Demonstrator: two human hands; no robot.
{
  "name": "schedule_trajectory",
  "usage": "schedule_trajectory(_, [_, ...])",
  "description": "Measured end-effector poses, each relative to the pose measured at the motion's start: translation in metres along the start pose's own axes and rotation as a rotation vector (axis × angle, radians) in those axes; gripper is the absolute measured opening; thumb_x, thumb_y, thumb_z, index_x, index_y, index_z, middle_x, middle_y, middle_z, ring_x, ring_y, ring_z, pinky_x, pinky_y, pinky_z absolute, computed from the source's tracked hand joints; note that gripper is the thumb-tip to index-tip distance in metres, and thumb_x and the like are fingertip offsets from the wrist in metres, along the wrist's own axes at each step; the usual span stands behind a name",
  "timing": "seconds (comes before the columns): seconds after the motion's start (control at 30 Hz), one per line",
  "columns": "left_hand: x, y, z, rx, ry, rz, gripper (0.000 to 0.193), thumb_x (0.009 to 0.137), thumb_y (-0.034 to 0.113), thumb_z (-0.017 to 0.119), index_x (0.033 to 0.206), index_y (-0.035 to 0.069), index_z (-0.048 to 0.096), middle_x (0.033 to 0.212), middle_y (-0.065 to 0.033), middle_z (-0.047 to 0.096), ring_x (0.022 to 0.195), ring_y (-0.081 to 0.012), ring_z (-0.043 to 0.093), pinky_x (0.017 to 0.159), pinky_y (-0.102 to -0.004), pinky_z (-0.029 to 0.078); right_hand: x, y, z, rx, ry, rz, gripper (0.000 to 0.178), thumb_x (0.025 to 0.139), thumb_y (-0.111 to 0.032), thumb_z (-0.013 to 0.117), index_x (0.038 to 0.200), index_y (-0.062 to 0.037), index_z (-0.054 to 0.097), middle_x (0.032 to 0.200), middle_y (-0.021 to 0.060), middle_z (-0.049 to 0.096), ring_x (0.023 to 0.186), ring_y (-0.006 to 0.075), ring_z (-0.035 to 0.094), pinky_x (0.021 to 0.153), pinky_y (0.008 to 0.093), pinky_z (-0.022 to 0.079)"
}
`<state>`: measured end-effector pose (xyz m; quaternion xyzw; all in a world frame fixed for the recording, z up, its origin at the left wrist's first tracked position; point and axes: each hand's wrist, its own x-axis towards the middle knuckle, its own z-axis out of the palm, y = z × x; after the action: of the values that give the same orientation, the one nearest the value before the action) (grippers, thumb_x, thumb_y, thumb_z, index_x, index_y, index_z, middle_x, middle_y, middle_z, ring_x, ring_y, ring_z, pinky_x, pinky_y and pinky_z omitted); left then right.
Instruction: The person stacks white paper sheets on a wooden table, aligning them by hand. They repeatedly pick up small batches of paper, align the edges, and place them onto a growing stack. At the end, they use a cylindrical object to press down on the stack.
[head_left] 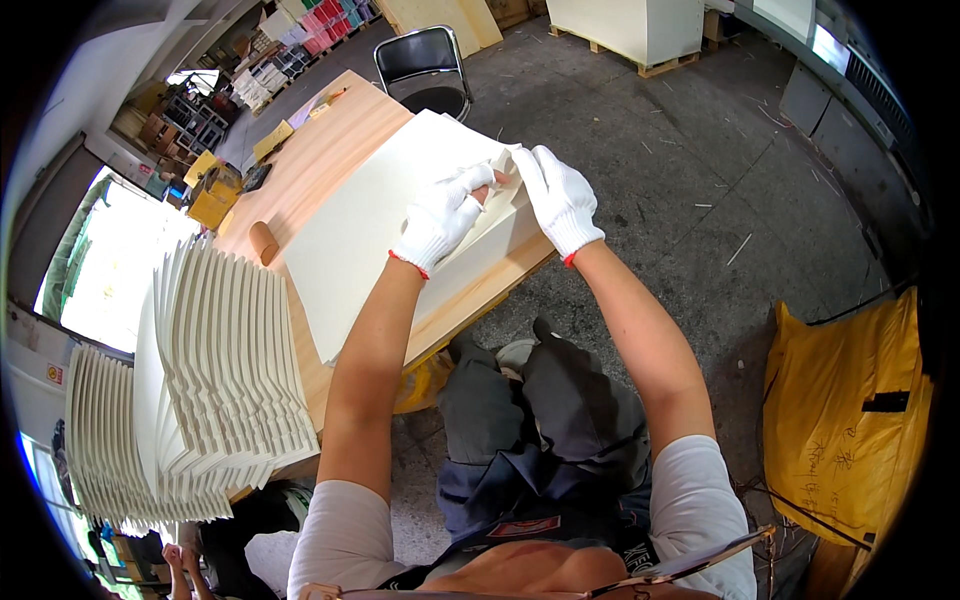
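Observation:
A thick stack of large white paper sheets (350,240) lies on the wooden table in front of me. My left hand (445,215), in a white knit glove with a red cuff, rests on top near the right edge. Its fingers are curled in at the lifted sheet edges, and bare fingertips show. Beside it my right hand (558,200), gloved the same way, holds the stack's right corner from outside, its fingers close together. Some sheet edges bend up between the two hands. The right thumb is hidden.
Fanned piles of white sheets (225,350) stand on the left. On the wooden table (335,110) are a brown cylinder (264,243) and a yellow box (213,195). A black chair (420,65) stands beyond. A yellow sack (840,420) is at right; another person's hands (180,560) show lower left.

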<state>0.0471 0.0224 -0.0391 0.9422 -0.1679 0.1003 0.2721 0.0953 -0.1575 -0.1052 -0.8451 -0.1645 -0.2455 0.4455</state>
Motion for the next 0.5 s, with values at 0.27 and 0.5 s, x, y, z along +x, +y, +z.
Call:
schedule_trajectory(0.27, [-0.004,0.011,-0.007,-0.012,-0.058,-0.067,0.021,0.095,0.02,0.061,0.115,0.017,0.067,0.107,-0.0126,0.071,0.096,-0.0263,0.068,0.087,-0.0368,0.053,0.0,-0.014,-0.045,-0.234,-0.224,0.153,0.051,0.096,-0.06,0.05,0.092,-0.0101,0.061,0.08,0.0143,0.068,0.075,0.034,0.068,0.065,0.0453,0.05])
schedule_trajectory(0.5, [0.0,0.01,-0.003,-0.064,-0.063,-0.091,0.024,0.094,0.016,0.064,0.117,0.014,0.067,0.101,-0.0096,0.071,0.091,-0.0189,0.066,0.085,-0.0324,0.052,0.014,0.002,-0.054,-0.504,-0.225,-0.455,0.032,0.098,-0.045,0.053,0.095,-0.0148,0.064,0.087,0.0096,0.068,0.084,0.0291,0.068,0.074,0.0426,0.055])
